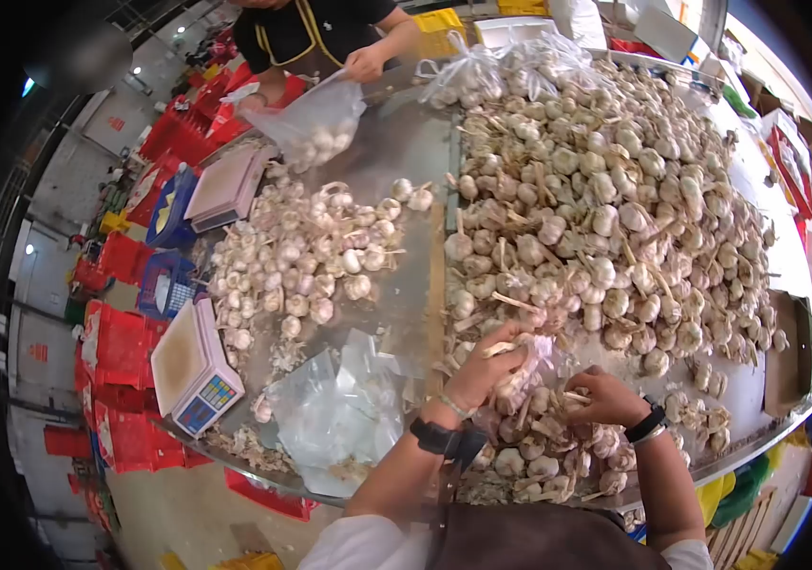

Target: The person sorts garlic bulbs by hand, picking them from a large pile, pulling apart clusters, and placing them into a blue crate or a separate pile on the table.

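My left hand [484, 369] is closed around garlic bulbs [536, 353] with pinkish skins, and a dry stem sticks out by the fingers. To its right, my right hand [605, 397] curls its fingers down onto the near heap, with a pale garlic stem [577, 396] at the fingertips. The bulb under those fingers is mostly hidden. Below both hands lies a small heap of stemmed garlic [541, 465] against the table's near edge. The large garlic pile [605, 204] spreads just beyond them.
Left of a divider strip [437, 256] lie trimmed garlic bulbs [296, 247], clear plastic bags [344, 404] and two scales [199, 366] [228, 187]. Across the table, a person holds a bag of garlic [320, 123]. Filled bags [520, 66] sit at the far edge; red crates [121, 347] stand left.
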{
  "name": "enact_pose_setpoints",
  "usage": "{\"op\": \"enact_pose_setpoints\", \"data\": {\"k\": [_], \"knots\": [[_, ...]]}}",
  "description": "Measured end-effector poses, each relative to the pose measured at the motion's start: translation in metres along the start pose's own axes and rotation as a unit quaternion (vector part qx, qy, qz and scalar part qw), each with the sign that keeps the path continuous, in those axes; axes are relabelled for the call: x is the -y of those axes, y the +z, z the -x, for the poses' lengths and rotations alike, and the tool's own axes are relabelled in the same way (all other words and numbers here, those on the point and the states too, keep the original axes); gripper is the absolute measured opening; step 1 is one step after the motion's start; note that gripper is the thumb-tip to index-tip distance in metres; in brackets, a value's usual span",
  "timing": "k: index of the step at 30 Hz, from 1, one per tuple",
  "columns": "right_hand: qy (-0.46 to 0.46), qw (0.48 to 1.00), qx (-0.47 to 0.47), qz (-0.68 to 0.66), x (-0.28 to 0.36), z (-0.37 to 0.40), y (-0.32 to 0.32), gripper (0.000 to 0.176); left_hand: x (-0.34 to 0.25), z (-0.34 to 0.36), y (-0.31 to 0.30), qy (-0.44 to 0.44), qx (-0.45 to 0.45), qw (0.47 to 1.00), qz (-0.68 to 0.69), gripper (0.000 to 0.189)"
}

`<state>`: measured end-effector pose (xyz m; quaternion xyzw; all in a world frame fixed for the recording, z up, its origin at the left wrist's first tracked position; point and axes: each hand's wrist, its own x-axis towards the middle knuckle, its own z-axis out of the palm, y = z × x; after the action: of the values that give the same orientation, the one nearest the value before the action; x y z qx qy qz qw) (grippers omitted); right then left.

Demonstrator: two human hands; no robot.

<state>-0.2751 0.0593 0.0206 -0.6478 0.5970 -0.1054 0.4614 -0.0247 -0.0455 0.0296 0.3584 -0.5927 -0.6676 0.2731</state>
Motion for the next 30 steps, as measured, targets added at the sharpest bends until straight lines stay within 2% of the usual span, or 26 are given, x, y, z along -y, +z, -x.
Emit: {"op": "enact_pose_setpoints", "data": {"k": [1, 2, 6, 9, 12, 14, 15, 16, 17, 18, 19, 21, 22, 23, 25, 27, 29, 30], "knots": [[0.0, 1.0, 0.014, 0.007, -0.001, -0.001, 0.0, 0.061, 0.001, 0.011, -0.007, -0.072, 0.035, 0.983, 0.164, 0.029], [0.003, 1.0, 0.019, -0.008, -0.002, -0.002, -0.001, 0.063, -0.003, 0.021, -0.007, -0.129, 0.06, 0.886, 0.441, 0.035], [0.001, 1.0, 0.023, -0.016, -0.002, -0.001, 0.002, 0.064, 0.0, 0.054, -0.007, -0.164, 0.069, 0.867, 0.466, 0.036], [0.009, 1.0, 0.015, -0.023, 0.001, 0.002, 0.002, 0.061, 0.009, 0.068, 0.0, -0.13, 0.057, 0.879, 0.456, 0.038], [0.065, 0.996, 0.003, -0.054, 0.019, 0.007, -0.001, 0.054, 0.025, 0.07, 0.0, -0.175, 0.066, 0.905, 0.382, 0.036], [0.087, 0.991, -0.008, -0.099, 0.012, 0.006, 0.005, 0.052, 0.03, 0.069, 0.005, -0.17, 0.125, 0.741, 0.637, 0.037], [0.109, 0.983, -0.018, -0.146, 0.008, 0.01, 0.008, 0.049, 0.035, 0.069, 0.006, -0.176, 0.129, 0.737, 0.64, 0.037], [0.095, 0.973, -0.04, -0.205, 0.013, 0.015, 0.007, 0.047, 0.04, 0.067, 0.004, -0.169, 0.113, 0.74, 0.641, 0.038], [0.086, 0.949, -0.067, -0.297, -0.006, 0.014, 0.017, 0.038, 0.041, 0.066, 0.005, -0.164, 0.097, 0.74, 0.644, 0.04], [0.094, 0.917, -0.075, -0.379, -0.022, 0.019, 0.02, 0.035, 0.04, 0.065, 0.004, -0.171, 0.06, 0.765, 0.618, 0.042], [0.1, 0.879, -0.084, -0.459, -0.022, 0.022, 0.017, 0.033, 0.027, 0.068, 0.004, -0.216, 0.025, 0.75, 0.625, 0.045], [0.091, 0.826, -0.177, -0.528, -0.003, 0.034, 0.012, 0.035, 0.005, 0.073, 0.009, -0.218, -0.007, 0.769, 0.601, 0.048], [0.076, 0.821, -0.161, -0.542, 0.001, 0.039, 0.007, 0.041, 0.011, 0.076, 0.006, -0.187, 0.07, 0.701, 0.685, 0.052], [0.081, 0.82, -0.167, -0.542, 0.005, 0.043, 0.006, 0.041, 0.015, 0.078, 0.006, -0.193, 0.075, 0.697, 0.686, 0.052], [-0.005, 0.798, -0.167, -0.579, 0.019, 0.05, 0.005, 0.046, 0.017, 0.081, 0.008, -0.23, 0.039, 0.732, 0.64, 0.056], [-0.035, 0.817, -0.152, -0.555, 0.048, 0.056, 0.001, 0.057, 0.023, 0.083, 0.017, -0.246, 0.071, 0.737, 0.626, 0.059], [-0.05, 0.84, -0.13, -0.525, 0.057, 0.06, 0.007, 0.057, 0.004, 0.089, 0.032, -0.238, 0.135, 0.75, 0.602, 0.061], [-0.056, 0.859, -0.125, -0.493, 0.064, 0.06, 0.009, 0.056, -0.01, 0.094, 0.04, -0.287, 0.086, 0.778, 0.552, 0.062]]}}
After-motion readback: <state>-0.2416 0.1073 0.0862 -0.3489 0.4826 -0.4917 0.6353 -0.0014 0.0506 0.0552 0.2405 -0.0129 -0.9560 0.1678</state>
